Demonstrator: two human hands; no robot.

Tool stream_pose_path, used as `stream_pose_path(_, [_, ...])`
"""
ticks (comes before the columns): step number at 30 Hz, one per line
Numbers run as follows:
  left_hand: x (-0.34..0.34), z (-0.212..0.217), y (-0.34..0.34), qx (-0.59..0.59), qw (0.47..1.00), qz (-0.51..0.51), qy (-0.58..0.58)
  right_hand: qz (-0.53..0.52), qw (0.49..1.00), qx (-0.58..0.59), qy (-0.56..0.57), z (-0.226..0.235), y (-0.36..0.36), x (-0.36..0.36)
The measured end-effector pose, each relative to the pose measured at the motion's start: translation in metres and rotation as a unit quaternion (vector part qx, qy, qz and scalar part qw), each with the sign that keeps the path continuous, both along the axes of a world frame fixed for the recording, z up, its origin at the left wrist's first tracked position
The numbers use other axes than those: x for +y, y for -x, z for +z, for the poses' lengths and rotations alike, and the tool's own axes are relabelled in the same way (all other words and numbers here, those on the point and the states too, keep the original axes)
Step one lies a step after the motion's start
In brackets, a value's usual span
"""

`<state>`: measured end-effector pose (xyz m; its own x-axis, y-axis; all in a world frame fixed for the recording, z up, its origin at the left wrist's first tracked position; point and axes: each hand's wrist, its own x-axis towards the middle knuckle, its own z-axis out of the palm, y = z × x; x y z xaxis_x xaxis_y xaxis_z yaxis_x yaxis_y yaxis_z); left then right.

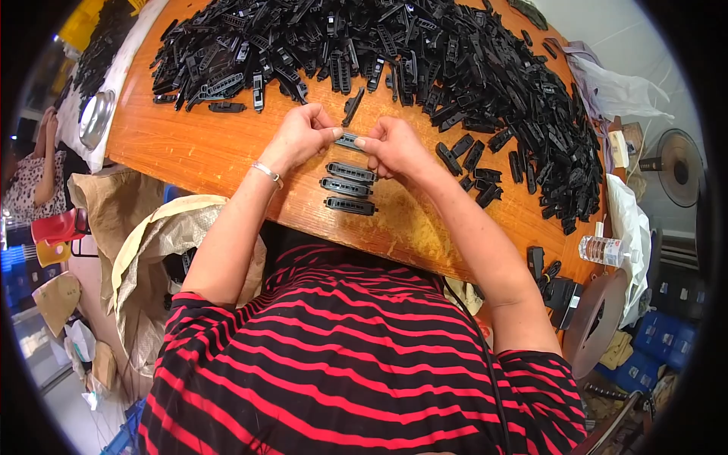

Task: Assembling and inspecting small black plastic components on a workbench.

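Observation:
Between my two hands is a long, narrow black plastic part (348, 141) with a row of slots. My left hand (307, 135) pinches its left end between thumb and fingers. At the other end, my right hand (394, 148) grips it the same way, its fingers curled. Just toward me lie several like parts stacked in a column, the closest to my hands being a slotted black part (351, 172) and the nearest to my body another black part (350, 205). A single black part (353, 107) lies at an angle just beyond my hands.
A large heap of black plastic parts (485, 68) covers the far and right side of the wooden table (296, 208). A water bottle (600, 250) lies at the right edge. An open woven sack (148, 250) stands at the left. Another person's arm (47, 163) shows far left.

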<state>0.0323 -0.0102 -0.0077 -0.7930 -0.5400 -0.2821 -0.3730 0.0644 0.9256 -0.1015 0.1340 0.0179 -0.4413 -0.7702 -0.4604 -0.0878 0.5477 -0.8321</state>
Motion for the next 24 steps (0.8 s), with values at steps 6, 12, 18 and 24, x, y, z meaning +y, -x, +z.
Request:
stream_pose_path(6, [-0.002,0.001,0.006,-0.053,0.998,-0.029,0.006,0.002,0.998,-0.031,-0.062,-0.002,0.012,-0.006])
stream_pose_path(12, [0.000,-0.007,0.002,-0.078,0.983,-0.045,0.158,0.019,0.996,0.076,-0.037,-0.007,0.009,-0.001])
stream_pose_path(18, [0.008,-0.003,-0.013,-0.044,0.979,-0.106,0.167,0.090,0.960,0.265,0.010,0.000,0.000,0.046])
stream_pose_path(24, [0.007,-0.002,-0.001,0.027,0.975,0.021,0.220,-0.016,0.839,0.543,-0.014,0.002,0.024,0.109])
